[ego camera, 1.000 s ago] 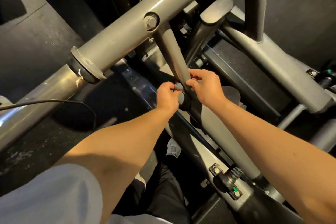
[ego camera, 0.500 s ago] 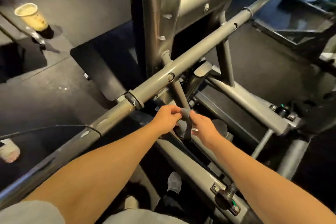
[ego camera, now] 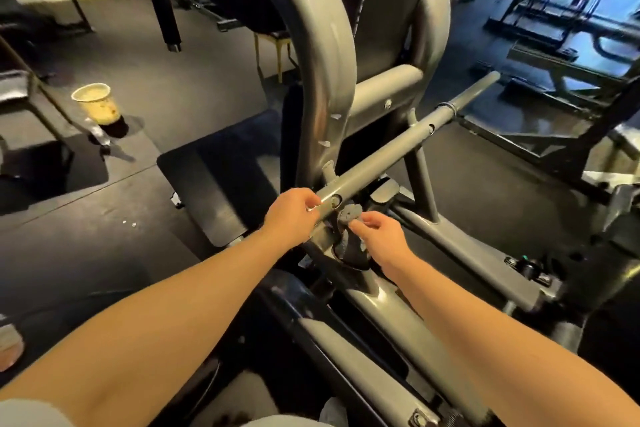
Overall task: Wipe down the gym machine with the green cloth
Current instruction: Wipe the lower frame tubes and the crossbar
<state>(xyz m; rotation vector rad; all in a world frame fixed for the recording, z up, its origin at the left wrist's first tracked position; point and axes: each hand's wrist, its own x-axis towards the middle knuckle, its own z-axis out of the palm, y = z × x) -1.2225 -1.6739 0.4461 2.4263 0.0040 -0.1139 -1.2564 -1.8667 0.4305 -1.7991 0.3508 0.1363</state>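
The gym machine is a grey steel frame with a slanting crossbar (ego camera: 398, 156) and a thin strut under it. The cloth (ego camera: 349, 214) looks grey-green in this light. It is bunched around the strut just below the crossbar's bolt, with more of it hanging lower down. My right hand (ego camera: 379, 237) pinches the cloth from the right with thumb and fingertips. My left hand (ego camera: 290, 213) lies to the left of the bolt, its thumb and fingers curled round the crossbar. Whether it also holds an end of the cloth is hidden.
A wide curved grey upright (ego camera: 325, 55) and a black padded seat back (ego camera: 391, 0) rise behind the hands. A paper cup (ego camera: 95, 100) stands on a dark ledge at the left. More gym racks (ego camera: 568, 28) fill the right background. My legs and shoes show at the bottom.
My head has lifted, so the view has widened. Both hands have slid up the strut with the cloth to just under the crossbar, and my left hand is now at the bar.
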